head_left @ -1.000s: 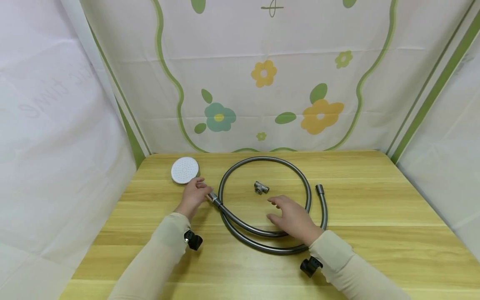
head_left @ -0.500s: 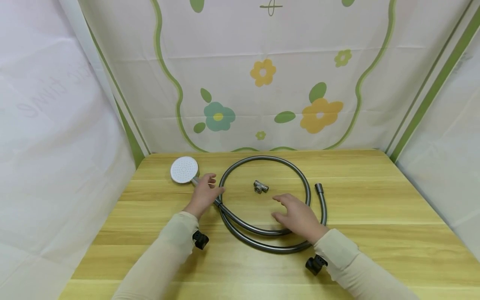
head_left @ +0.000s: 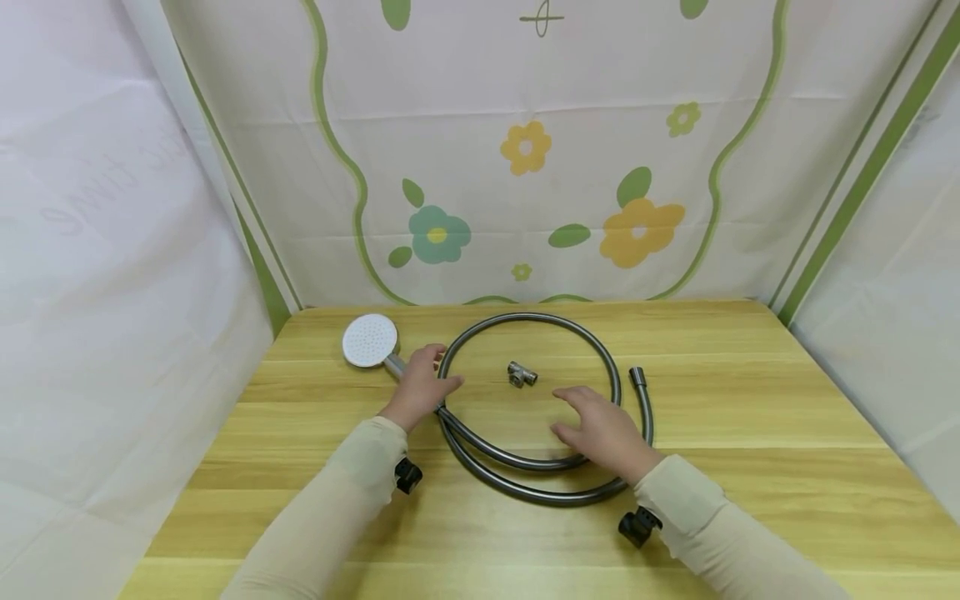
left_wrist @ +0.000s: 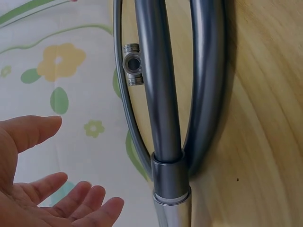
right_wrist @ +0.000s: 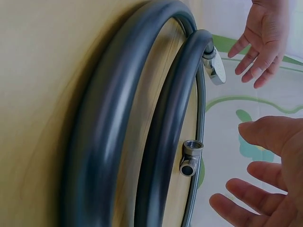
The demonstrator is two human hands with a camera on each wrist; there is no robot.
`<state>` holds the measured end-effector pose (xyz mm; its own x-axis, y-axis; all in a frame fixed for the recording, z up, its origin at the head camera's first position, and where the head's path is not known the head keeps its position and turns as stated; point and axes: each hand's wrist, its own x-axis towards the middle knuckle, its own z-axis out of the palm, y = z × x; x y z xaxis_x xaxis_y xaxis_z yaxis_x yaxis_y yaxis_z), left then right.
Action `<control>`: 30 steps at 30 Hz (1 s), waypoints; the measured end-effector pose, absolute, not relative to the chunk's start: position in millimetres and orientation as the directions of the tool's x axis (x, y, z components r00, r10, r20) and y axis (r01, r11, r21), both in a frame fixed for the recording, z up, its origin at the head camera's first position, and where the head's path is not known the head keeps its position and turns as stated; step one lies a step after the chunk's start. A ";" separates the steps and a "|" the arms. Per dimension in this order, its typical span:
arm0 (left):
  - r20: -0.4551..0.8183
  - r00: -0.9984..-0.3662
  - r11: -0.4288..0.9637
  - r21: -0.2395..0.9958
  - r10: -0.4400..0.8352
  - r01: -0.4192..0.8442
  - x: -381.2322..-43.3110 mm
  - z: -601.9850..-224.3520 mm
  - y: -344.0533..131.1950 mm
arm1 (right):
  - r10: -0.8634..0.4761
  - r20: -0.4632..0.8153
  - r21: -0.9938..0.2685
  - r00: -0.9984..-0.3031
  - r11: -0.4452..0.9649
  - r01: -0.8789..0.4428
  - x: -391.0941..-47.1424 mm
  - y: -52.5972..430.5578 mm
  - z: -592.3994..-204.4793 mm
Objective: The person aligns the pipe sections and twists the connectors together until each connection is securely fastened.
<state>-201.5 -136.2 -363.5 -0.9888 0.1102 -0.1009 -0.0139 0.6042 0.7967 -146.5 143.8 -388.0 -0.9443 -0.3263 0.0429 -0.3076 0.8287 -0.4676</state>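
A shower head [head_left: 370, 341] with a round white nozzle face lies at the table's left back, joined at its handle to a dark grey shower hose [head_left: 555, 499]. The hose lies coiled, its free end [head_left: 638, 377] toward the right. Inside the loop sits a small metal tee fitting [head_left: 522, 374], also seen in the left wrist view. My left hand [head_left: 420, 390] hovers over the shower head's handle with fingers spread and nothing in its grasp. Over the coil's right part hangs my right hand [head_left: 603, 435], fingers relaxed and holding nothing.
The wooden table [head_left: 757, 392] has a printed cloth panel [head_left: 465, 167] with flowers along its back edge. White fabric walls [head_left: 97, 275] stand at the left and right. A black camera sits on each wrist.
My left hand has left its place by the shower head's handle and moved right, fingers loosening. My right hand has drifted slightly right. Shower head, hose and tee stay in place.
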 end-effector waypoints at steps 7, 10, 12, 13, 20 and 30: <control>-0.073 -0.986 0.699 0.713 0.148 0.052 -205.9 -359.9 -130.7 | -0.326 0.051 -0.452 -0.944 0.836 -0.312 -146.6 149.9 -388.8; -0.080 -0.984 0.720 0.691 0.157 0.058 -207.4 -357.2 -128.7 | -0.325 0.063 -0.438 -0.944 0.841 -0.319 -147.9 152.6 -389.2; -0.089 -0.983 0.724 0.687 0.160 0.055 -208.4 -355.7 -127.8 | -0.322 0.068 -0.428 -0.944 0.845 -0.319 -149.3 154.5 -388.9; -0.090 -0.982 0.727 0.684 0.164 0.058 -208.6 -354.9 -127.1 | -0.320 0.069 -0.425 -0.945 0.847 -0.318 -149.9 155.5 -388.8; -0.109 -0.977 0.757 0.649 0.182 0.069 -212.6 -354.0 -122.0 | -0.310 0.088 -0.411 -0.947 0.855 -0.318 -153.0 162.4 -387.5; -0.118 -0.974 0.819 0.566 0.193 0.093 -220.8 -354.7 -115.6 | -0.294 0.094 -0.389 -0.951 0.869 -0.307 -157.2 170.6 -387.6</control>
